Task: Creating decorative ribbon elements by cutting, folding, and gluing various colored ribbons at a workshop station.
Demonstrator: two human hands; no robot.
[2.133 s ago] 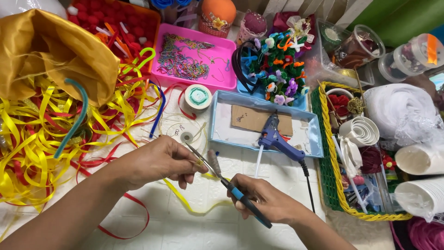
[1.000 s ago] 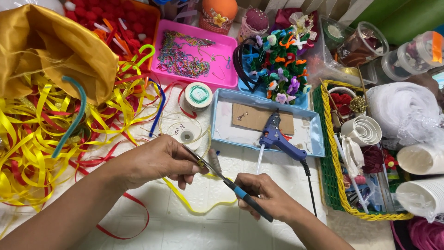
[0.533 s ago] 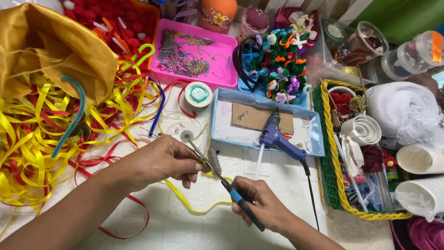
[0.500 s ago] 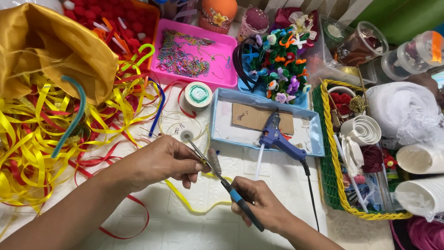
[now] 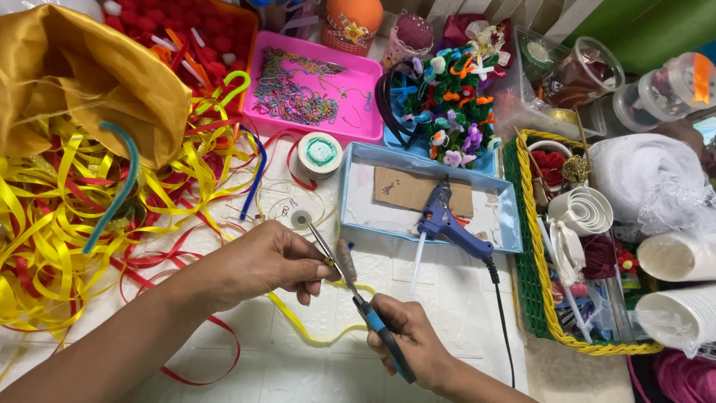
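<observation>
Your right hand [image 5: 406,339] closes around the blue handles of the scissors [image 5: 350,287], blades parted and angled up-left. Your left hand [image 5: 265,261] pinches a thin yellow ribbon [image 5: 313,332] at the blades; the glossy strip loops over the white embossed tabletop [image 5: 447,298], which lies bare just ahead of your right hand, between the hands and the tray. Beyond, a blue glue gun [image 5: 447,224] rests on the pale blue tray [image 5: 358,186], its black cord trailing toward you. At your right stands a woven green-and-yellow basket [image 5: 537,283]; at your left, tangled yellow and red ribbons [image 5: 60,224] crowd the edge. Farthest, a pink tray [image 5: 365,97] holds beaded chains.
</observation>
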